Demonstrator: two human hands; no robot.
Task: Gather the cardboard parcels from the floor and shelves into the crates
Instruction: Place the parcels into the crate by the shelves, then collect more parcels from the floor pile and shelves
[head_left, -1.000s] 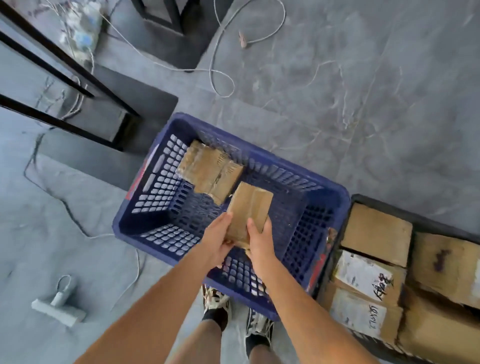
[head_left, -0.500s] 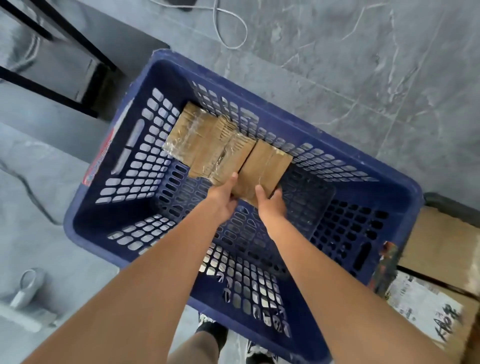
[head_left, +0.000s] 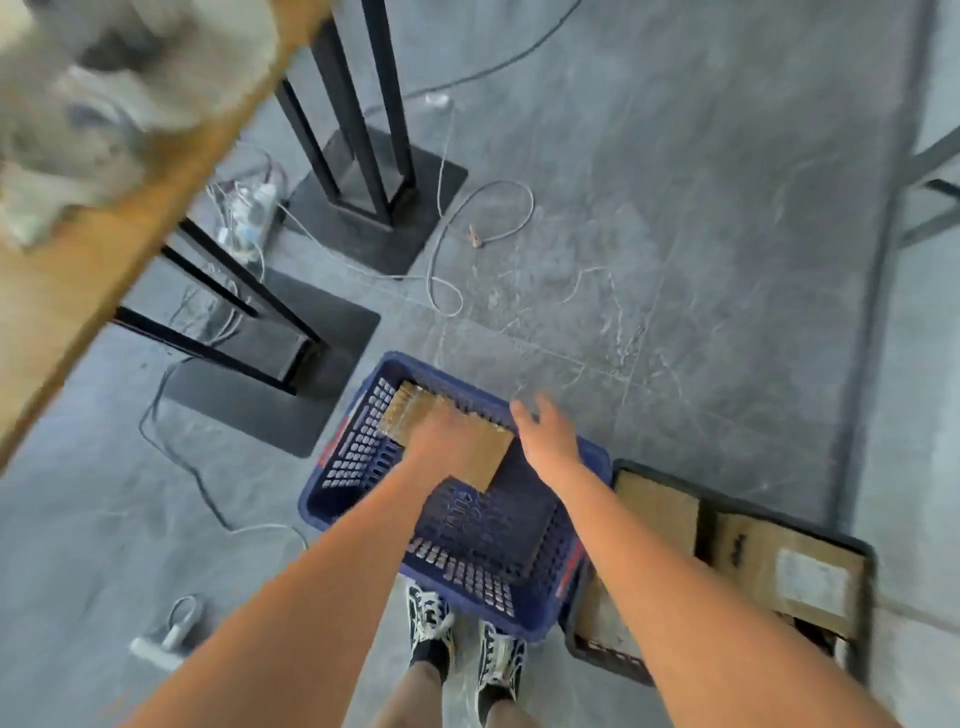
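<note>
A blue plastic crate (head_left: 332, 499) stands on the grey floor just ahead of my feet. Two brown cardboard parcels lie side by side at its far end, one taped (head_left: 402, 413) and one plain (head_left: 485, 460). My left hand (head_left: 441, 434) hovers over them, blurred, gripping nothing that I can see. Over the crate's far right rim my right hand (head_left: 545, 434) has its fingers spread and holds nothing. A black crate (head_left: 865, 556) to the right holds several parcels, among them a plain one (head_left: 657, 509) and a labelled one (head_left: 789, 571).
A wooden tabletop (head_left: 93, 260) juts in at the upper left, with black metal stands (head_left: 363, 156) and flat base plates (head_left: 270, 405) beneath it. Cables (head_left: 483, 234) and a power strip (head_left: 249, 208) lie on the floor. A small white device (head_left: 166, 642) sits at the lower left.
The parcel I held in both hands now lies in the blue crate beside the first. Both hands have let go and lifted. My view has risen and pulled back.
</note>
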